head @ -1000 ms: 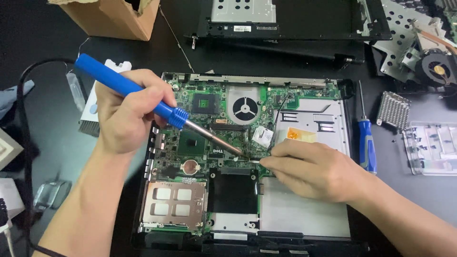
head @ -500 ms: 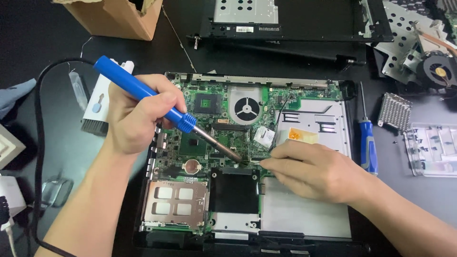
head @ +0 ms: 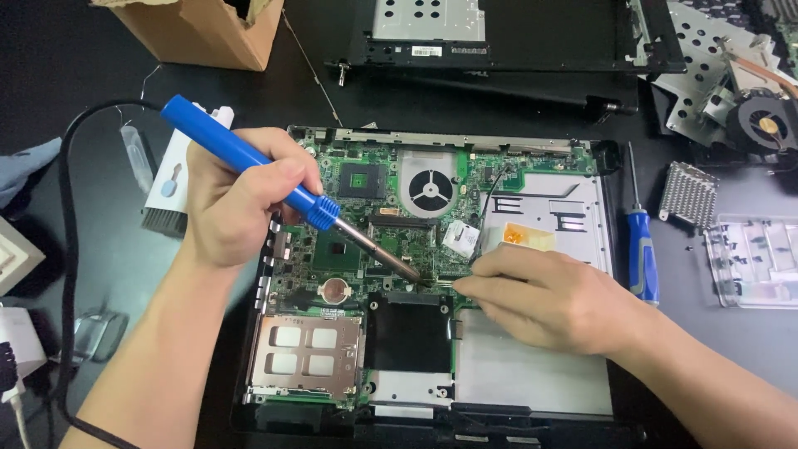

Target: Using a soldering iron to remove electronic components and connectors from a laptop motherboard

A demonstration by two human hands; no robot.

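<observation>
My left hand [head: 237,199] grips a blue-handled soldering iron [head: 249,162]. Its metal tip [head: 407,270] points down onto the green motherboard [head: 366,216] of an opened laptop base [head: 532,366]. My right hand [head: 544,295] rests on the board just right of the tip, fingers pinched together on something thin that I cannot make out. A round fan [head: 431,187] sits in the board above the tip. The iron's black cord [head: 66,249] loops off to the left.
A blue screwdriver [head: 640,245] lies right of the laptop, beside a finned heatsink [head: 688,195] and a clear parts tray [head: 756,262]. A cardboard box [head: 208,33] and a dismantled black laptop frame [head: 499,50] stand at the back. A cleaning brush [head: 166,187] lies left.
The soldering iron and my left hand have shifted a little to the right, bringing the tip closer to my right fingertips. My right hand has stayed in place.
</observation>
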